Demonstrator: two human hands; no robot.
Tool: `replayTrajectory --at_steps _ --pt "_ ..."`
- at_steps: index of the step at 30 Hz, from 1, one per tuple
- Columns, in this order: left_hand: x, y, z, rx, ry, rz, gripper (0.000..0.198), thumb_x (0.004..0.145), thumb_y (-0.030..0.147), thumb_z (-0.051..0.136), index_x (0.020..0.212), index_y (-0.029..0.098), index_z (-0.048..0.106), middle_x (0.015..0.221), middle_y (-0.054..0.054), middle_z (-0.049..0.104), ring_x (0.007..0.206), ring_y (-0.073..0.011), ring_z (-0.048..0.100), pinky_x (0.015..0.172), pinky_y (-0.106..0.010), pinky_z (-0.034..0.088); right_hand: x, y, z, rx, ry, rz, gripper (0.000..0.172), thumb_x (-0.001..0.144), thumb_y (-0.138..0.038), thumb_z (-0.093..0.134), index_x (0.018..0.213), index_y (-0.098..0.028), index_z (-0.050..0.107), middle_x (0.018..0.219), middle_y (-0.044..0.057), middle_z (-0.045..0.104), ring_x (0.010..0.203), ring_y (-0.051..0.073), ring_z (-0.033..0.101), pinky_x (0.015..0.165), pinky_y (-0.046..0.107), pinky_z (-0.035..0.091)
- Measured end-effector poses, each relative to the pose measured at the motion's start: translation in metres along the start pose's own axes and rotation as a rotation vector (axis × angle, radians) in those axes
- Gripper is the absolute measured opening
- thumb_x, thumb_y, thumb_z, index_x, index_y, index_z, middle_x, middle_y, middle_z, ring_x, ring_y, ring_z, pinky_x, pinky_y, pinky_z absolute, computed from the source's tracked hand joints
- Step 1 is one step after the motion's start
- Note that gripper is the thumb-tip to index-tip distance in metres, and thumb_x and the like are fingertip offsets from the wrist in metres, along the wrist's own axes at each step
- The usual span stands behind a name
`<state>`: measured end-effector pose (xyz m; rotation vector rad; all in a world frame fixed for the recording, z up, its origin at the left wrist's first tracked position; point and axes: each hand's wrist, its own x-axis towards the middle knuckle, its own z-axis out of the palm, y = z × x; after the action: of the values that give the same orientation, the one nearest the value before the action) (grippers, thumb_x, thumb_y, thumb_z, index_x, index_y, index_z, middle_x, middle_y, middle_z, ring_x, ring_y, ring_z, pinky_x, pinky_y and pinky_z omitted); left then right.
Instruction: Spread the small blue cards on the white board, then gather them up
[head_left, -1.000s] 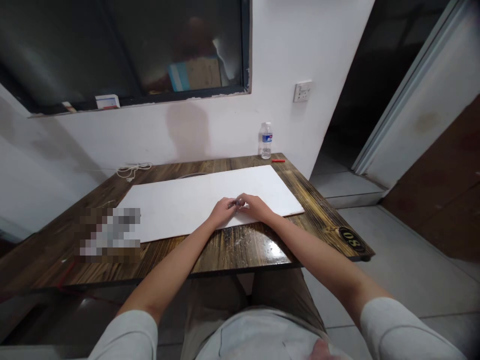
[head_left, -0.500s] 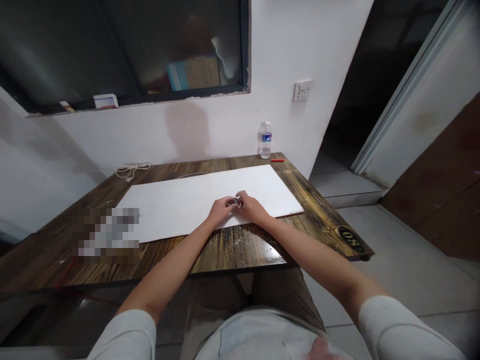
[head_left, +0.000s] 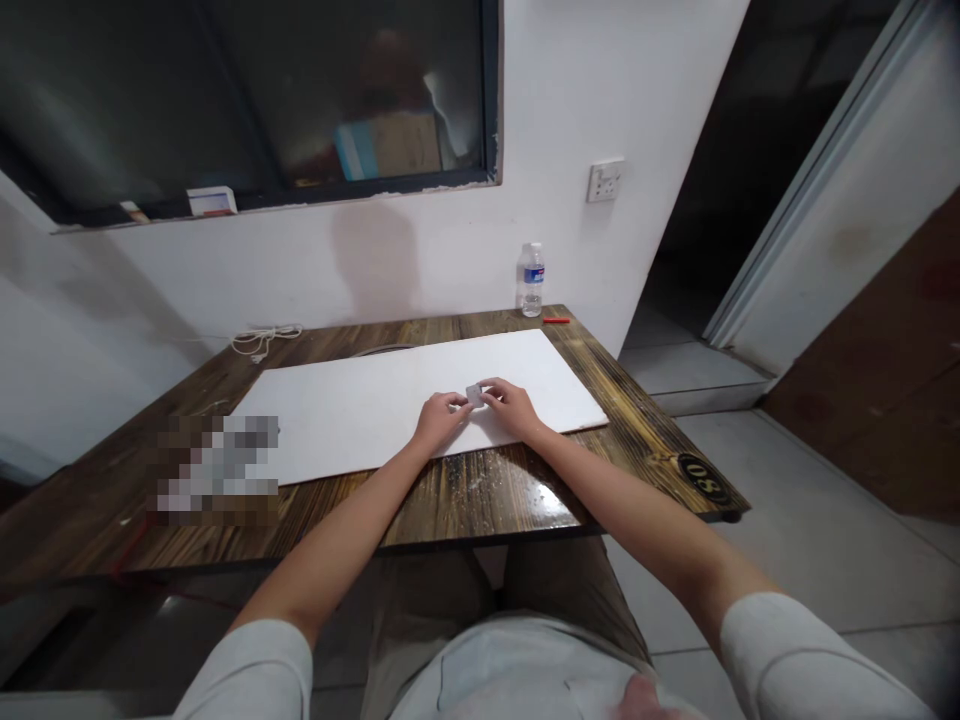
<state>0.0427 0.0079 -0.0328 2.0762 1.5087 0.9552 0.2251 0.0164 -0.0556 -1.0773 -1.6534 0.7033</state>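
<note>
On the board (head_left: 360,400), left hand (head_left: 447,418) and right hand (head_left: 511,408) have parted, fingers (head_left: 463,399) pinching a pale cube (head_left: 474,395).

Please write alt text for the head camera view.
The left hand and right hand meet around a small pale block over a white board lying on a dark wooden table. A water bottle stands at the table's far edge.
</note>
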Motion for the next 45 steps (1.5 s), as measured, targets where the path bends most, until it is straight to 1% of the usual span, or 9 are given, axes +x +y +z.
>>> replayTrajectory --at_steps 3,6,16,19,27,34,37,40,45 --pt "0.001 -0.004 0.002 0.155 0.148 -0.078 0.034 0.076 0.036 0.071 0.105 0.02 0.067 0.112 -0.011 0.067 0.11 -0.0277 0.057 0.095 -0.038 0.044 0.002 0.006 -0.001 -0.116 0.083 -0.008 0.029 0.083 -0.031 0.06 0.11 -0.023 0.066 0.097 0.006 0.071 0.094 0.023 0.06 0.087 0.04 0.047" --pt "0.0 -0.004 0.004 0.201 0.166 -0.074 0.044 0.08 0.033 0.067 0.12 0.019 0.059 0.124 -0.013 0.06 0.116 -0.0268 0.054 0.097 -0.039 0.044 0.006 0.012 -0.004 -0.1 0.154 0.026 0.034 0.086 -0.036 0.056 0.115 -0.02 0.063 0.108 0.01 0.067 0.098 0.024 0.058 0.089 0.041 0.047" --pt "-0.007 0.012 0.009 0.468 -0.262 0.376 0.049 0.091 0.043 0.051 0.134 0.019 0.055 0.145 -0.011 0.049 0.137 -0.0291 0.04 0.112 -0.045 0.032 0.008 0.013 -0.007 0.018 0.159 0.096 0.032 0.086 -0.038 0.055 0.111 -0.019 0.061 0.11 0.01 0.065 0.091 0.021 0.06 0.085 0.038 0.049" --pt "-0.013 0.012 0.005 0.512 -0.292 0.448 0.043 0.094 0.04 0.045 0.131 0.022 0.059 0.143 -0.008 0.053 0.137 -0.0281 0.041 0.111 -0.043 0.033 0.007 0.011 -0.009 0.035 0.174 0.101 0.029 0.086 -0.037 0.055 0.109 -0.02 0.062 0.108 0.009 0.065 0.091 0.02 0.06 0.085 0.036 0.049" --pt "-0.034 -0.001 -0.021 0.663 -0.297 0.293 0.057 0.092 0.05 0.046 0.141 0.02 0.048 0.151 -0.017 0.04 0.139 -0.0338 0.037 0.107 -0.051 0.034 0.007 0.006 -0.011 0.06 0.16 0.153 0.026 0.087 -0.036 0.055 0.106 -0.02 0.061 0.101 0.006 0.067 0.082 0.018 0.061 0.08 0.035 0.05" --pt "0.012 0.012 0.002 0.563 -0.268 0.116 0.067 0.092 0.061 0.038 0.145 0.02 0.039 0.154 -0.02 0.031 0.142 -0.0393 0.028 0.106 -0.056 0.031 0.006 0.004 -0.012 0.058 0.156 0.163 0.025 0.088 -0.037 0.053 0.104 -0.021 0.062 0.105 0.008 0.068 0.086 0.02 0.062 0.083 0.037 0.049" --pt "0.028 0.021 0.021 0.491 -0.318 0.143 0.062 0.093 0.059 0.039 0.144 0.024 0.041 0.154 -0.018 0.033 0.143 -0.0388 0.025 0.108 -0.061 0.024 0.007 0.012 -0.011 0.103 0.194 0.181 0.025 0.089 -0.037 0.049 0.104 -0.022 0.061 0.106 0.007 0.068 0.093 0.02 0.062 0.086 0.036 0.049" --pt "0.028 0.028 0.033 0.444 -0.404 0.284 0.052 0.092 0.048 0.046 0.14 0.026 0.047 0.154 -0.014 0.036 0.144 -0.0357 0.025 0.111 -0.062 0.021 0.009 0.019 -0.01 0.153 0.22 0.213 0.028 0.091 -0.041 0.045 0.105 -0.021 0.06 0.102 0.007 0.068 0.093 0.02 0.063 0.083 0.034 0.051" --pt "0.009 0.017 0.014 0.36 -0.418 0.515 0.032 0.095 0.028 0.042 0.116 0.027 0.066 0.133 -0.007 0.061 0.13 -0.0236 0.05 0.114 -0.052 0.027 0.008 0.018 -0.011 0.2 0.229 0.235 0.03 0.09 -0.044 0.046 0.103 -0.021 0.059 0.096 0.007 0.069 0.089 0.02 0.064 0.081 0.035 0.052"
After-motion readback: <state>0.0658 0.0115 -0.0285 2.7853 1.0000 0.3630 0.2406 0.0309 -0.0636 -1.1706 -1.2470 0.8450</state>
